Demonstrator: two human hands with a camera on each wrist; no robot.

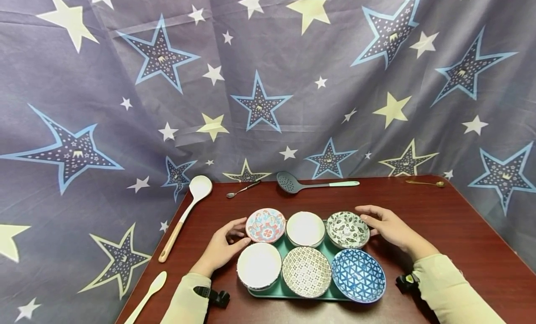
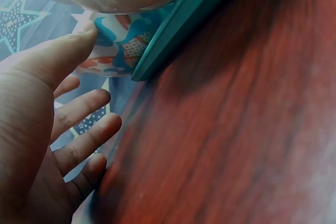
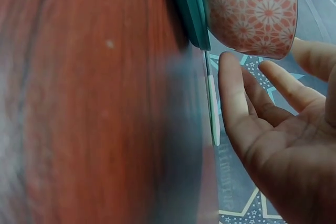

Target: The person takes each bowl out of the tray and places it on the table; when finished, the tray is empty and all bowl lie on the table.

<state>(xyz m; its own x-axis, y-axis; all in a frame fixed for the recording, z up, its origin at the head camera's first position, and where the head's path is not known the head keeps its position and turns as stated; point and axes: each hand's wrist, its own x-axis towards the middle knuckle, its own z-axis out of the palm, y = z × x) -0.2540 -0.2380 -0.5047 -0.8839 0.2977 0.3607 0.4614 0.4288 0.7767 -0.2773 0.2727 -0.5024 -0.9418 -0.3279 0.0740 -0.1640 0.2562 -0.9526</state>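
Six bowls stand on a green tray (image 1: 289, 294) in two rows. My left hand (image 1: 222, 247) lies beside the back-left bowl with a red and blue flower pattern (image 1: 265, 225), its fingers spread; whether the thumb touches the bowl I cannot tell. My right hand (image 1: 389, 226) is at the back-right bowl with green leaves inside (image 1: 347, 229). In the right wrist view that bowl's outside (image 3: 252, 11) is pink with white flowers, and the fingers are relaxed near it. A plain cream bowl (image 1: 305, 228) sits between these two. In front are a white bowl (image 1: 259, 266), a beige-patterned bowl (image 1: 307, 272) and a blue bowl (image 1: 358, 275).
A grey slotted skimmer (image 1: 289, 182) and a small spoon (image 1: 243, 189) lie at the table's back. A white ladle with a wooden handle (image 1: 198, 189) and a cream spoon (image 1: 157, 284) lie left. A thin golden spoon (image 1: 437, 184) is back right. Starry cloth (image 1: 268, 49) hangs behind.
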